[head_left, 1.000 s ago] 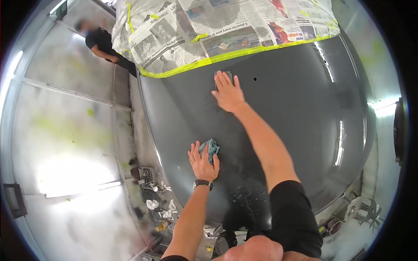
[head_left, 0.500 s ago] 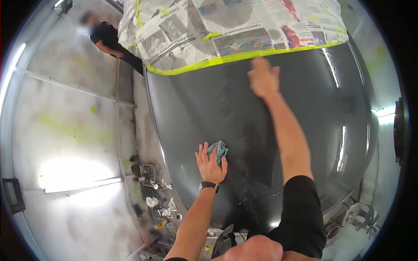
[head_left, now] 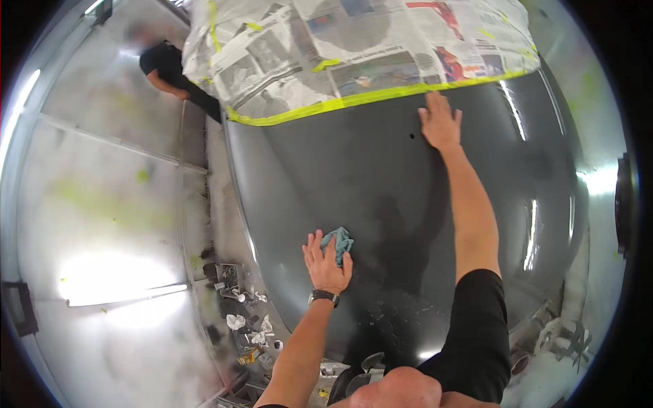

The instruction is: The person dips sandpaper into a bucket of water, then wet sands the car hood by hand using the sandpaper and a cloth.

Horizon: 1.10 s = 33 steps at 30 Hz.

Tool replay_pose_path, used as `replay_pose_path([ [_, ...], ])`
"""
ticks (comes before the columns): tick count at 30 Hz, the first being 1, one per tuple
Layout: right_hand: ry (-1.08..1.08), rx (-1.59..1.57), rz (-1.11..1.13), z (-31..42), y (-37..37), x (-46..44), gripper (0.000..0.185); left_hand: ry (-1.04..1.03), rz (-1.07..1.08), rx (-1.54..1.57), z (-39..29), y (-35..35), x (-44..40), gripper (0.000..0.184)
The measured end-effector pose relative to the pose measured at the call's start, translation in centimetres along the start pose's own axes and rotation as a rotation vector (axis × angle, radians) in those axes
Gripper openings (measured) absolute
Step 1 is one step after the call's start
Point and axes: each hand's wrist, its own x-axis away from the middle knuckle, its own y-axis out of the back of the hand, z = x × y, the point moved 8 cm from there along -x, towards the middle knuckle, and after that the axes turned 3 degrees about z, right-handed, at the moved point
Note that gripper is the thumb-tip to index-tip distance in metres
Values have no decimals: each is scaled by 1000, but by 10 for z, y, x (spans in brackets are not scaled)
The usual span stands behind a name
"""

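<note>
A dark grey car hood [head_left: 320, 177] spreads out below me, with wet smears toward its near edge. My left hand [head_left: 328, 267] rests on its left half, a crumpled blue-green cloth [head_left: 342, 246] pinned between thumb and fingers. Farther off, my right hand [head_left: 441, 124] lies flat with fingers apart, its tips by the yellow masking tape [head_left: 381, 96]. That tape edges the newspaper [head_left: 381, 68] covering the far part of the car. Nothing shows in the right hand; its palm side is hidden. A small dark spot [head_left: 411, 136] is just left of it.
Another person [head_left: 166, 71] stands at the far left beside the car. Paint-marked pale walls [head_left: 102, 211] enclose the space. Crumpled paper [head_left: 262, 330] and parts lie on the floor at left; a metal stand [head_left: 564, 340] is at right.
My right hand has shifted right along the hood near the tape, and its fingers now lie flat. The left hand with the cloth stays almost in place. The dark spot has become visible.
</note>
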Motion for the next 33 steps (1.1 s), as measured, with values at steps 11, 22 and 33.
replay_pose_path([
  [11,199,-27,-86,53,-10,6,58,28,6,53,1,6,-2,54],
  [22,605,-121,-236,179,-49,50,56,0,7,-3,-3,3,-1,58],
  [33,523,-149,-331,160,-22,53,51,-4,-12,6,-3,1,-2,55],
])
